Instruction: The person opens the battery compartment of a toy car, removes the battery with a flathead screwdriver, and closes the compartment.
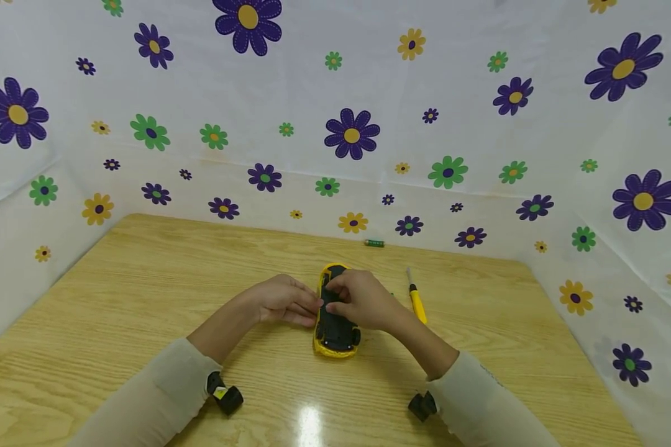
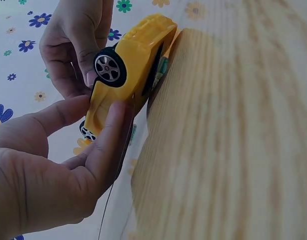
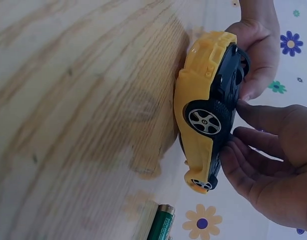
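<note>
A yellow toy car [image 1: 335,354] lies upside down on the wooden table, its black underside [image 1: 338,329] facing up. My left hand [image 1: 287,301] holds the car along its left side; in the left wrist view, the thumb is at the underside's edge and a finger [image 2: 116,117] lies against the yellow body. From the other side, my right hand [image 1: 363,301] touches the underside with bent fingers, thumb and forefinger apart. In the right wrist view, the fingertips [image 3: 233,152] meet the black base beside a wheel [image 3: 204,121]. Whether anything small is under them is hidden.
A screwdriver [image 1: 417,302] with a yellow and black handle lies right of the right hand. Near the table's back edge is a green battery [image 1: 374,243]. A small green bit [image 1: 392,294] shows behind the right hand. Flower-patterned white cloth [image 1: 291,93] surrounds the table.
</note>
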Demonstrator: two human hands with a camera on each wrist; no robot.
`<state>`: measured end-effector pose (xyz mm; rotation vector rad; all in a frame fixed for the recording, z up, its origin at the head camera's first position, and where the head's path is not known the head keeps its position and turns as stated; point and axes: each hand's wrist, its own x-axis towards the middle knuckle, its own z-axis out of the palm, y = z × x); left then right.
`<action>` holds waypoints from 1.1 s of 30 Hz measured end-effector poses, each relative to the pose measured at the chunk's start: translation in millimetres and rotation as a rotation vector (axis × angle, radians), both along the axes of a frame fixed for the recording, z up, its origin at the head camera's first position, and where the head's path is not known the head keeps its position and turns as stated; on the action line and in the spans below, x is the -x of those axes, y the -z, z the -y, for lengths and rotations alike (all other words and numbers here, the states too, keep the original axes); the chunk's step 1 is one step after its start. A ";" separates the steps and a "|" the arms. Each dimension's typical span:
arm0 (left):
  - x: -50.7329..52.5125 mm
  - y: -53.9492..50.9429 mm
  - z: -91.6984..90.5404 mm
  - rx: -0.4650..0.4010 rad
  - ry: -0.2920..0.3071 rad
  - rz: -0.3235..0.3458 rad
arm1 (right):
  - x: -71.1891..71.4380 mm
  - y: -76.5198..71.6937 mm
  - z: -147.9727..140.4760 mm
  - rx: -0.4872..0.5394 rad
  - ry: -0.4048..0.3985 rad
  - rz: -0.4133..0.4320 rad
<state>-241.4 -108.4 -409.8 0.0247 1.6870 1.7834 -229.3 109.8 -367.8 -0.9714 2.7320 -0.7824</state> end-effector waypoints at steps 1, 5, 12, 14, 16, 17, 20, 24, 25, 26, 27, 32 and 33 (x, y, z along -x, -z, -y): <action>0.5 0.1 -0.4 0.000 -0.004 -0.001 | -0.3 0.1 0.1 0.002 0.005 0.001; 1.3 0.5 -0.2 -0.002 -0.012 -0.008 | -1.0 0.9 -0.4 0.008 0.021 0.009; 1.2 0.3 1.5 -0.013 -0.033 -0.021 | -1.4 1.0 -1.4 0.030 0.034 0.038; 1.3 -0.1 1.7 -0.013 -0.045 -0.027 | -1.2 1.0 -1.2 0.040 0.034 0.040; 1.6 -0.4 1.9 -0.014 -0.055 -0.028 | -0.6 1.7 -0.5 0.055 0.032 0.031; 2.0 -0.3 2.1 -0.013 -0.057 -0.027 | -0.6 2.2 0.1 0.063 0.035 0.027; 2.6 0.1 2.2 -0.017 -0.054 -0.026 | -0.8 4.5 2.0 0.084 0.056 0.017; 2.5 1.1 1.7 -0.029 -0.055 -0.020 | -1.7 7.6 4.6 0.099 0.099 0.022; 2.3 1.2 1.4 -0.031 -0.056 -0.019 | -1.8 7.9 5.2 0.102 0.107 0.027; 2.0 1.3 1.1 -0.033 -0.056 -0.018 | -1.8 8.3 5.6 0.104 0.115 0.028; 1.6 1.1 0.8 -0.035 -0.058 -0.016 | -1.8 8.7 6.1 0.104 0.123 0.028; 1.0 -1.3 -0.7 -0.024 -0.075 -0.014 | -3.0 7.2 9.4 0.103 0.146 0.028; 1.0 -2.2 -0.6 -0.021 -0.078 -0.012 | -3.5 6.5 10.2 0.103 0.148 0.030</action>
